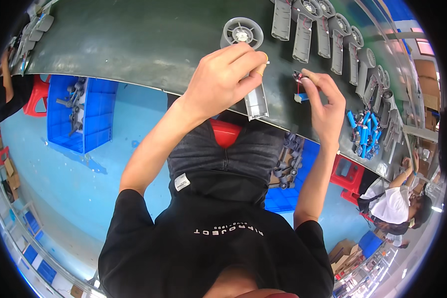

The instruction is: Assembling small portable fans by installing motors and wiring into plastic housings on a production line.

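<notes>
My left hand (226,74) is over a grey handheld-fan housing (257,105), hiding the part between its round ring head and its open, trough-like handle. Its thumb and index finger are pinched together, with yellow coverings on the fingertips. A small white piece (268,62) pokes out of that pinch; the rest of it is hidden. To the right, my right hand (325,97) pinches a small circuit board (298,76) with red wires. Just below the board is a blue cylindrical battery (301,97), apparently joined to it by a wire.
Several grey fan housings (303,39) line the far right of the dark green table (134,39). A pile of blue batteries (365,131) lies near its right end. Blue bins (97,116) with grey parts stand below. Other people (390,203) sit at both ends.
</notes>
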Demonstrator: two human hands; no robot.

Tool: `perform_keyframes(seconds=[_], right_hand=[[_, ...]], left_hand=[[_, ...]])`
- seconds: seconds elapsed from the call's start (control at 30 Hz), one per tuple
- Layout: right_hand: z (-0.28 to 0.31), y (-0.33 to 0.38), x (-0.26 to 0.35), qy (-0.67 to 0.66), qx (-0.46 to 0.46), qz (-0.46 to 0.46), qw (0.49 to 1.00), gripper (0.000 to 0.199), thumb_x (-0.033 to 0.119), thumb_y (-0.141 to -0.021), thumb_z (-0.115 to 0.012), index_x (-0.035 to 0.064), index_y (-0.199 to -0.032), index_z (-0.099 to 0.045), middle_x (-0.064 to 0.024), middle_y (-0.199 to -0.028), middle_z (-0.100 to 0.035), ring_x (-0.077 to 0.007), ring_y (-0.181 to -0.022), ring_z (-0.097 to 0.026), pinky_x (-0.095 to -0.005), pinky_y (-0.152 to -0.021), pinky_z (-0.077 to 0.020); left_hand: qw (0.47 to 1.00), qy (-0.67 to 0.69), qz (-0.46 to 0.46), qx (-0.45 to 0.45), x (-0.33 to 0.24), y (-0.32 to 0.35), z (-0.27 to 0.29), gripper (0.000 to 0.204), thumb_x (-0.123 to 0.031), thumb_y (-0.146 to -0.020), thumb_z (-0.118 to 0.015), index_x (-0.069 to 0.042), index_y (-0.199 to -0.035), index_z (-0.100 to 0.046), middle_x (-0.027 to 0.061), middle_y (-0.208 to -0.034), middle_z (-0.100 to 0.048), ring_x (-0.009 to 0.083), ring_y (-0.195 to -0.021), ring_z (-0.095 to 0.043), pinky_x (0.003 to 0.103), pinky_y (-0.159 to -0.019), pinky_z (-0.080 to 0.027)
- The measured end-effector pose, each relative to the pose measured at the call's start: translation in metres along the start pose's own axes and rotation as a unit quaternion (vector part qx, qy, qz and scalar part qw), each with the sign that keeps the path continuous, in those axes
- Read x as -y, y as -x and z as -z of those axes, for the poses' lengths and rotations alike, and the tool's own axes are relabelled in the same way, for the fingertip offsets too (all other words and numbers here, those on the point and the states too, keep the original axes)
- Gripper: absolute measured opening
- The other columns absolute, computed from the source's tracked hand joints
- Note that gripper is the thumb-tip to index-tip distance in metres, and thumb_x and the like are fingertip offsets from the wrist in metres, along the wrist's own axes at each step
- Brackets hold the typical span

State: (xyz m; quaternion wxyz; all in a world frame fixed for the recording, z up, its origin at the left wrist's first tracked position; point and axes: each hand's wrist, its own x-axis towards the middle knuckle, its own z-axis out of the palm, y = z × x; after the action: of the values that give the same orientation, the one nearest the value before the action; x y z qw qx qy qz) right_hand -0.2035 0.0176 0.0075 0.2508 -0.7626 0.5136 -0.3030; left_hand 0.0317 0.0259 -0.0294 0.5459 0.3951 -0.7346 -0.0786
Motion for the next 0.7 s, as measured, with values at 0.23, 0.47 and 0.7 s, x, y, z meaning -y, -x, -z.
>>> perform_keyframes(seconds=[0.23, 0.47, 0.7], right_hand=[[-0.026, -0.001, 0.016, -0.305, -0.003, -0.123, 0.944, 0.024, 0.014, -0.102, -0.053, -0.0028, -0.115, -0.063, -0.0093, -0.101, -0.069, -0.0122, -0.086, -0.065, -0.0244, -0.081, -0.0496], [-0.049, -0.007, 0.030, -0.353, -0.032, -0.111, 0.928, 0.030, 0.017, -0.102, -0.053, -0.0035, -0.122, -0.062, -0.0087, -0.102, -0.069, -0.0123, -0.089, -0.066, -0.0250, -0.080, -0.0503], [-0.017, -0.001, 0.034, -0.195, -0.044, -0.055, 0.978, 0.029, 0.021, -0.104, -0.049, -0.0008, -0.106, -0.068, -0.0020, -0.098, -0.065, -0.0076, -0.084, -0.056, -0.0230, -0.076, -0.0452]], left_hand=[[0.999, 0.037, 0.031, 0.012, -0.005, -0.002, 0.003, 0.019, 0.004, -0.077, -0.072, -0.002, -0.093, -0.065, 0.0052, -0.079, -0.064, 0.0153, -0.055, -0.054, 0.027, -0.049, -0.044], [0.999, -0.002, 0.033, 0.038, -0.007, -0.004, -0.001, 0.018, 0.002, -0.078, -0.070, -0.003, -0.095, -0.064, 0.0070, -0.080, -0.061, 0.0203, -0.063, -0.058, 0.030, -0.056, -0.048], [0.998, 0.007, 0.052, 0.046, -0.007, -0.002, 0.001, 0.017, 0.001, -0.079, -0.070, -0.002, -0.094, -0.063, 0.0067, -0.081, -0.062, 0.0200, -0.062, -0.060, 0.031, -0.056, -0.048]])
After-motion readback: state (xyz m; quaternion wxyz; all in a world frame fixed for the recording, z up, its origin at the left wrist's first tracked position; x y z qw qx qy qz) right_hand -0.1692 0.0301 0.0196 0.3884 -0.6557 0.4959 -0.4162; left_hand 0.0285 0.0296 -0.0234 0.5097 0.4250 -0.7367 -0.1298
